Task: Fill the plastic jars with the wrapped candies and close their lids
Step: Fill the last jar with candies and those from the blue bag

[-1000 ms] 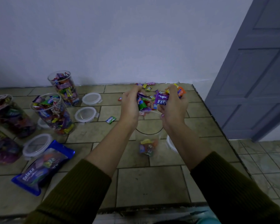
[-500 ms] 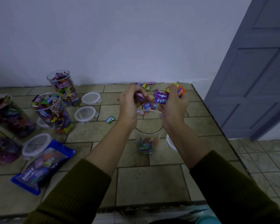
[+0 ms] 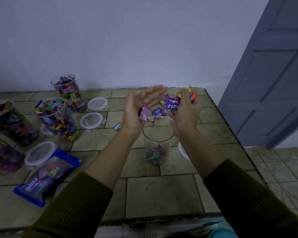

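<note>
A clear plastic jar (image 3: 157, 134) stands open on the tiled counter, with a small heap of wrapped candies (image 3: 156, 154) at its bottom. My left hand (image 3: 141, 107) hovers over the jar's left rim with its fingers spread straight, and a pink candy (image 3: 144, 113) slips off the palm. My right hand (image 3: 184, 109) is above the right rim and grips a bunch of candies, among them a purple wrapper (image 3: 172, 103) and an orange one (image 3: 193, 96). Loose candies (image 3: 159, 111) lie on the counter behind the jar.
Several filled, lidless jars (image 3: 56, 120) stand at the left among white lids (image 3: 92, 120). A blue candy bag (image 3: 45, 176) lies at front left. One green candy (image 3: 117, 126) lies near my left wrist. Another lid (image 3: 183, 150) sits right of the jar. The counter's edge (image 3: 230, 127) runs along the right.
My left hand has opened its fingers and let its candies drop; the heap in the jar has grown. My right hand still holds its bunch in about the same place.
</note>
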